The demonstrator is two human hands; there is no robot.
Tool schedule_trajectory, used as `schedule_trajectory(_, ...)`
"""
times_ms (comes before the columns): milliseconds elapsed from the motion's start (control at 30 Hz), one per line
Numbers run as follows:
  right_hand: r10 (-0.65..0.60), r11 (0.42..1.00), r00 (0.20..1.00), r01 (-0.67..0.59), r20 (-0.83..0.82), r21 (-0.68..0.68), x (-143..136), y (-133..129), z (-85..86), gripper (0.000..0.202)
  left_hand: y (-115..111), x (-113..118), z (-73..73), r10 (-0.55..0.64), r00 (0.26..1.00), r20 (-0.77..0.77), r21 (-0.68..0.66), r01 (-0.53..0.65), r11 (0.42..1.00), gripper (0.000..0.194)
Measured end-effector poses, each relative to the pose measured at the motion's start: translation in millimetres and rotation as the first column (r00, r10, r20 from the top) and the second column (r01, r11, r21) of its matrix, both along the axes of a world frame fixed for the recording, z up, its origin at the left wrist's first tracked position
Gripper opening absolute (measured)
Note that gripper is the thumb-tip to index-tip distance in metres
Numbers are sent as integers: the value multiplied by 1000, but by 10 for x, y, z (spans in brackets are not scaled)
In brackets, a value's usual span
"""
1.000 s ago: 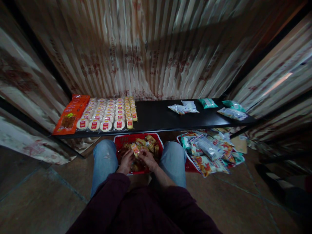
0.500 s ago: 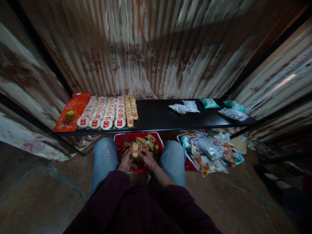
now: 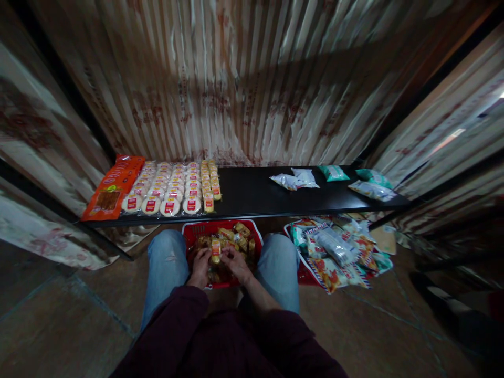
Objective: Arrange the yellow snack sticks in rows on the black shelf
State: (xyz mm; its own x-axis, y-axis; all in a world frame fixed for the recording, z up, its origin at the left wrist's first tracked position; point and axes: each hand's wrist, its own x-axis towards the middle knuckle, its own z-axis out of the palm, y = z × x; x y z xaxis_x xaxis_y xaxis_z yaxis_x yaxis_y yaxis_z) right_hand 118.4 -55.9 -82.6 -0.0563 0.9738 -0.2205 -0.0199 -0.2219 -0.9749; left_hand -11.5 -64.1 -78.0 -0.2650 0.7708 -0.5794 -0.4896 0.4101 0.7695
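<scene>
A small yellow snack packet (image 3: 216, 252) with a red-and-white label is held upright between my two hands, over a red basket (image 3: 258, 233). My left hand (image 3: 200, 266) pinches it from the left side. The fingers of my right hand (image 3: 236, 264) are curled in against its right edge. Several similar yellow wrapped packets (image 3: 241, 229) lie loose in the basket below and behind my hands. On the black shelf (image 3: 248, 194) ahead, matching yellow packets (image 3: 208, 202) stand in two rows beside rows of round white wrapped cakes (image 3: 170, 206).
An orange snack bag (image 3: 112, 189) lies at the shelf's left end. White pouches (image 3: 303, 177) and green pouches (image 3: 333, 172) lie toward its right. A second basket, heaped with snack bags (image 3: 336, 247), stands right of my knee. Black posts and patterned curtains enclose the shelf. Someone's leg (image 3: 452, 299) shows at far right.
The packet has come slightly lower and left, standing more squarely between my hands. My fingers have shifted around it. The whole view has tipped a little, so the shelf appears lower.
</scene>
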Motion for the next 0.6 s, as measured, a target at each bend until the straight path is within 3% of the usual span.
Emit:
schedule_trajectory(433, -18, 1000, 997, 17, -76, -5, 0, 7, 6, 35, -37, 65, 35, -103, 991, 84, 30, 101, 994, 31)
schedule_trajectory(600, 37, 999, 995, -35, -95, 22, 6, -5, 48, 31, -51, 65, 54, -124, 977, 176, 26, 122, 992, 25)
